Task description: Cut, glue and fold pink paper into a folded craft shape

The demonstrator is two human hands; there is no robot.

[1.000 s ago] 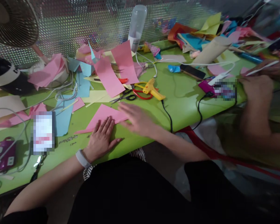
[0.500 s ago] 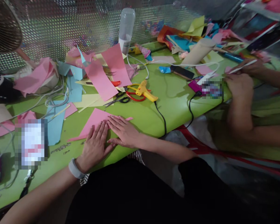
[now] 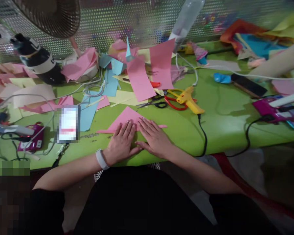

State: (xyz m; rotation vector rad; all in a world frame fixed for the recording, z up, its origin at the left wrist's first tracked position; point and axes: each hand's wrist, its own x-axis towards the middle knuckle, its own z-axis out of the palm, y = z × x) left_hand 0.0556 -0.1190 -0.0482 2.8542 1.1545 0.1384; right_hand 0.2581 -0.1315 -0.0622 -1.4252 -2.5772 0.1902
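A folded pink paper (image 3: 126, 117) lies on the green table (image 3: 225, 130) in front of me, its peak pointing away and a thin strip sticking out at either side. My left hand (image 3: 121, 140) rests flat on its near edge, fingers stretched out. Beside it my right hand (image 3: 155, 137) also lies flat, with its fingertips on the paper. The two thumbs come close together nearer to me. My palms and fingers hide the paper's lower middle. Just beyond the paper are black-handled scissors (image 3: 159, 104) and a yellow glue gun (image 3: 189, 100).
Left of the paper are a lit phone (image 3: 68, 124), blurred out, and blue paper (image 3: 88, 114). Behind stand loose pink sheets (image 3: 140, 78), a fan (image 3: 51, 16), a black bottle (image 3: 40, 60) and a clear bottle (image 3: 187, 23). A purple power strip (image 3: 266, 109) with cords lies right.
My view has swung to the left, so the other person's hands on the right are out of sight. Both my hands stay flat on the pink paper.
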